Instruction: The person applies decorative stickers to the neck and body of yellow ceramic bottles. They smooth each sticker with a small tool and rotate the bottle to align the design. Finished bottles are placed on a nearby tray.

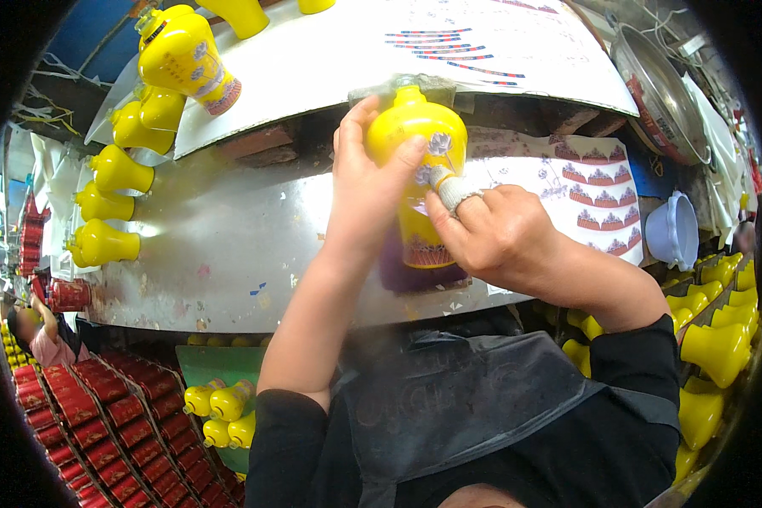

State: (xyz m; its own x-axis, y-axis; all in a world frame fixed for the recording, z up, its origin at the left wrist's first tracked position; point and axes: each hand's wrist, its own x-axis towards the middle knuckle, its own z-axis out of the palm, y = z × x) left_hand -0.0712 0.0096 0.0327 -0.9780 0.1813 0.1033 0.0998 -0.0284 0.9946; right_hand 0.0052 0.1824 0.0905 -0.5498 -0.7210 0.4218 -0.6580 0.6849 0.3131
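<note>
A yellow bottle [436,127] with a narrow neck and purple flower prints lies tilted on a dark purple pad [406,275] in front of me. My left hand [366,165] wraps its left side, thumb across the front. Closed against the right side is my right hand [495,233]. Its index finger wears a grey ribbed cover [455,190] and presses on the flower print. The curled fingers hide part of the bottle's lower half, where a reddish-brown patterned band shows near the base.
Print sheets [597,190] lie right of the bottle, with a white board [313,63] behind. Yellow bottles [178,51] stand at left; more fill racks at right. A pale basin [673,230] and metal pan [656,93] are right. Red boxes [118,415] and another person [51,330] are lower left.
</note>
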